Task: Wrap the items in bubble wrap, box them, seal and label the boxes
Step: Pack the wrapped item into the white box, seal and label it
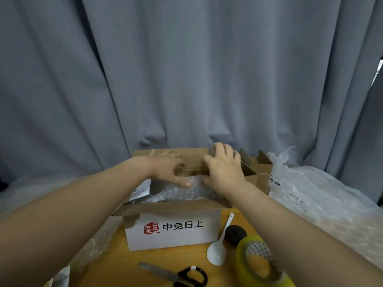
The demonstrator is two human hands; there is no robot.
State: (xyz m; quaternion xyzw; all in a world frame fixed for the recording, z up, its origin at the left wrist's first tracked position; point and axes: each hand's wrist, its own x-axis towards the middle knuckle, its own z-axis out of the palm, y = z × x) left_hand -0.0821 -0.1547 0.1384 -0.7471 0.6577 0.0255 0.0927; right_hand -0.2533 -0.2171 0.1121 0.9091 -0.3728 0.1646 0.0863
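Bundle [187, 190] in box [172, 232] beneath flat, spread left grip [165, 166]; right grip [223, 167] tight around it.

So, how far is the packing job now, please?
Done: one wrapped bundle lies in the open box. In hand: the left hand and right hand press on it. Left: the spoon lies unwrapped, the box flaps stand open, the tape roll lies idle.

The right forearm [310, 235] hides part of the tape roll [259, 250].

backdrop: grey curtain [186, 69] hanging | surface: yellow wooden table [120, 270]
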